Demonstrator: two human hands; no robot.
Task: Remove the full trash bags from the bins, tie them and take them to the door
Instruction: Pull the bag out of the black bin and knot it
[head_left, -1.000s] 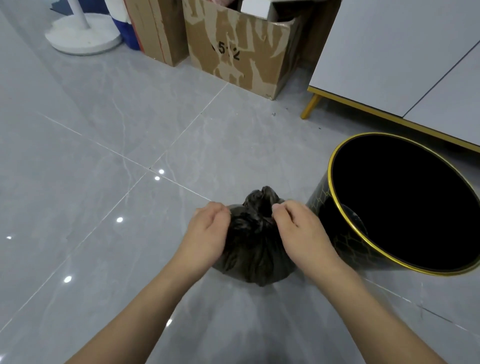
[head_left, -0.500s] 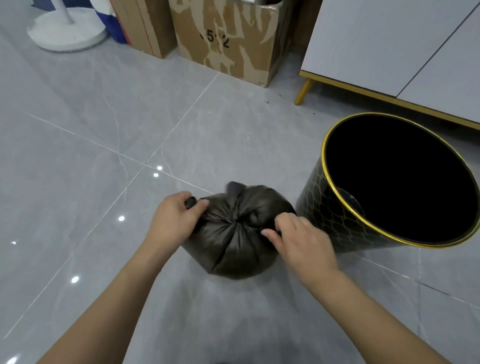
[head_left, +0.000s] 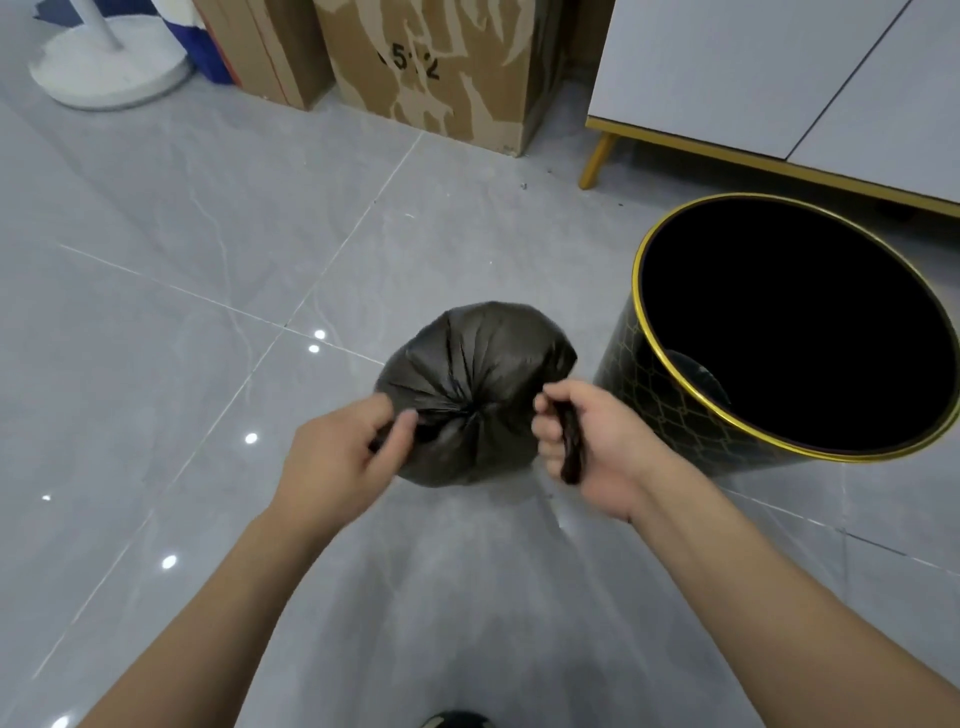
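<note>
A full black trash bag (head_left: 475, 364) sits on the grey floor in the middle of the head view, its top gathered into tight pleats. My left hand (head_left: 337, 457) pinches one loose end of the bag at its left side. My right hand (head_left: 587, 447) grips the other twisted end, which runs through its curled fingers. Just right of the bag stands the black bin (head_left: 675, 405) with a gold rim and a gold hexagon pattern; its inside is dark.
A worn cardboard box (head_left: 441, 67) and a second box (head_left: 265, 52) stand at the back. A white round stand base (head_left: 109, 73) is at the far left. A grey cabinet (head_left: 753, 78) on gold legs is at the back right. Grey tiled floor (head_left: 156, 312) stretches left.
My hands have pulled apart to either side of the bag, each drawing out an end. The knot at the top has drawn flat and tight. The view has shifted closer.
</note>
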